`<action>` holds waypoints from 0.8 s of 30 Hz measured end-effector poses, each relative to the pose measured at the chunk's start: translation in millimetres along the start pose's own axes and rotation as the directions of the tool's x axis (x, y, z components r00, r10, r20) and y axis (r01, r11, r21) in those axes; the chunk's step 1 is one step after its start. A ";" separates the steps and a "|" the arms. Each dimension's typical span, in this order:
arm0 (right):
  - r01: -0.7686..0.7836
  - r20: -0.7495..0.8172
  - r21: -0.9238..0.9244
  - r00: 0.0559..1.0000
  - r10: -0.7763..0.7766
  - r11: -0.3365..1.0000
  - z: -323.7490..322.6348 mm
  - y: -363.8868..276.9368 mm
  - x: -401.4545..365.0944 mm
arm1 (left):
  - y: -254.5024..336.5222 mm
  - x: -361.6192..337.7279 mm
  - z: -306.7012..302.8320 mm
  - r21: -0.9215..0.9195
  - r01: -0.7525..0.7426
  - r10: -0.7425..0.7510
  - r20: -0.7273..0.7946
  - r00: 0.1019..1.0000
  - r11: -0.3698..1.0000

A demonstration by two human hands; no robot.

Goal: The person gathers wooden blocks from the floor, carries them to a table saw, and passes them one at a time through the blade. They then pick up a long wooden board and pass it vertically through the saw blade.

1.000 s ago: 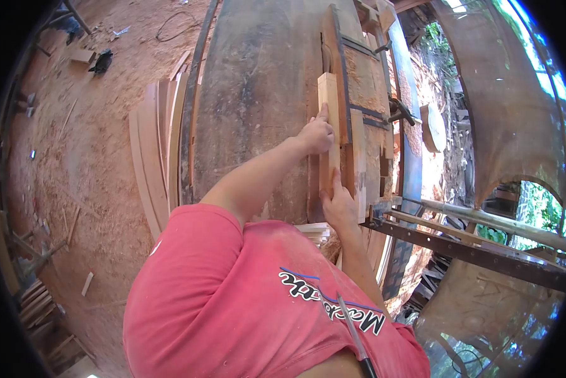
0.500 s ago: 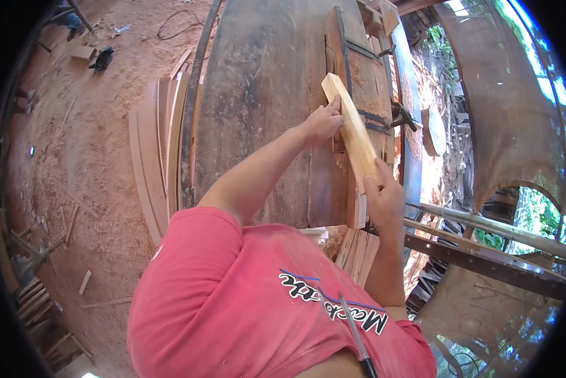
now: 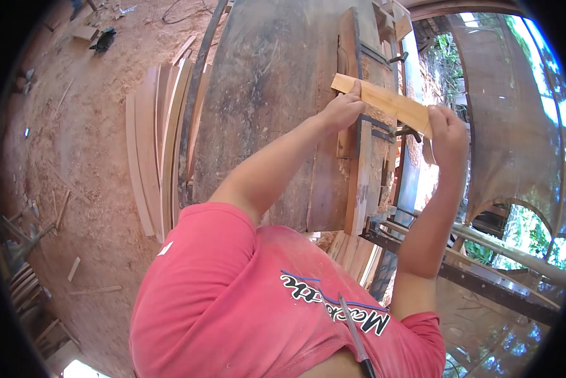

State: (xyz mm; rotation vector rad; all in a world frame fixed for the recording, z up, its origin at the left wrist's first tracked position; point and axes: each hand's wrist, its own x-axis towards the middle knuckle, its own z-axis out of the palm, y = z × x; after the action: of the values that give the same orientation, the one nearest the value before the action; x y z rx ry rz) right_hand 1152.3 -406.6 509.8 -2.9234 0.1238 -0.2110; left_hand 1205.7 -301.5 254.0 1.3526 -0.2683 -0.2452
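Observation:
A pale wooden board [image 3: 390,104] is in both my hands, held over the right side of the workbench [image 3: 258,94]. My left hand [image 3: 344,111] grips it close to its left end, with the index finger laid along its face. At the other end, my right hand [image 3: 448,129] is closed around the wood, beyond the bench's right edge. The board slants slightly down to the right. Beneath it are a wooden rail [image 3: 348,63] and dark metal clamps [image 3: 409,133] on the bench.
Long curved planks [image 3: 147,151] lean against the bench's left side. Sawdust and scraps lie on the dirt floor [image 3: 94,157]. A brown sheet [image 3: 503,120] hangs at the right, above a dark metal beam [image 3: 497,286]. More boards [image 3: 352,252] stand near my body.
The board has swung from nearly lengthwise along the bench to crosswise. My right hand has moved up and right with its end; my left hand has shifted slightly right.

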 end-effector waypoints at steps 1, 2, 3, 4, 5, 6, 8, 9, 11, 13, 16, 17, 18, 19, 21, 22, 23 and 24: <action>0.001 0.005 -0.003 1.000 -0.001 1.000 -3.4 -3.4 10.7 | 0.7 3.0 0.7 -0.005 0.004 -0.004 -0.002 1.000 1.000; 0.008 0.027 -0.007 1.000 -0.008 1.000 -6.5 -6.2 21.8 | 1.8 6.4 1.0 -0.020 -0.018 0.018 -0.011 1.000 1.000; 0.016 0.047 -0.010 0.999 -0.016 1.000 -8.2 -7.0 33.4 | 4.3 8.3 0.6 -0.034 -0.041 0.040 -0.019 0.999 0.999; 0.018 0.051 -0.011 0.999 -0.017 1.000 -9.3 -3.8 47.6 | 9.6 8.5 -1.3 -0.036 -0.039 0.038 -0.022 0.999 0.999; 0.050 0.096 -0.010 0.994 -0.049 0.999 -10.9 1.2 63.9 | 15.5 9.2 -3.5 -0.020 -0.012 0.012 -0.016 1.000 1.000; 0.081 0.142 -0.008 0.987 -0.079 0.997 -11.3 4.1 78.2 | 18.0 10.1 -4.4 -0.005 0.015 -0.015 -0.010 1.000 1.000; 0.133 0.112 0.004 0.985 -0.132 0.991 -9.0 4.1 99.0 | 12.3 19.7 -2.8 0.053 -0.029 0.030 -0.033 0.999 0.998; 0.183 0.078 0.015 0.980 -0.184 0.983 -8.3 2.9 107.8 | 15.0 20.5 -3.6 0.113 -0.072 0.079 -0.051 0.996 0.991; 0.182 0.125 0.031 0.975 -0.185 0.983 -8.1 0.7 123.6 | 20.7 23.1 -4.1 0.119 -0.022 0.030 -0.065 0.997 0.993; 0.182 0.129 0.050 0.974 -0.187 0.982 -6.1 -0.6 136.3 | 22.0 27.2 -1.8 0.125 0.023 -0.014 -0.072 0.997 0.992; 0.299 0.178 0.028 0.937 -0.299 0.954 -4.3 11.7 169.6 | 11.1 39.1 -2.1 0.093 0.028 -0.022 -0.067 0.998 0.995; 0.385 0.177 0.018 0.907 -0.382 0.923 -1.7 14.2 178.7 | 7.9 43.3 -0.9 0.104 0.021 -0.013 -0.083 0.996 0.994; 0.384 0.176 0.019 0.907 -0.381 0.923 0.4 12.4 185.4 | 9.0 44.7 -1.2 0.115 0.015 -0.003 -0.101 0.995 0.993; 0.412 0.194 -0.002 0.894 -0.404 0.911 1.4 10.3 192.1 | 10.1 46.4 -2.0 0.116 0.015 -0.003 -0.101 0.995 0.993; 0.439 0.210 -0.022 0.881 -0.425 0.898 2.8 5.2 199.2 | 12.6 49.4 -3.0 -0.001 0.049 -0.049 -0.088 0.995 0.999; 0.308 0.222 0.088 0.921 -0.320 0.947 3.8 1.5 200.4 | 13.9 49.8 -3.2 0.002 0.046 -0.046 -0.086 0.995 0.999; 0.166 0.246 0.195 0.946 -0.212 0.967 4.2 -0.7 199.3 | 15.0 49.5 -3.6 0.049 0.038 -0.033 -0.089 0.995 0.998; 0.164 0.241 0.196 0.948 -0.210 0.967 4.1 1.0 193.8 | 15.7 48.6 -3.7 0.097 0.029 -0.020 -0.090 0.996 0.995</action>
State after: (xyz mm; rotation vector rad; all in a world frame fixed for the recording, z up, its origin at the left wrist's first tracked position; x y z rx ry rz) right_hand 1344.0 -425.8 531.5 -2.7546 -0.2053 0.1290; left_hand 1253.1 -310.8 271.0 1.4611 -0.1911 -0.1937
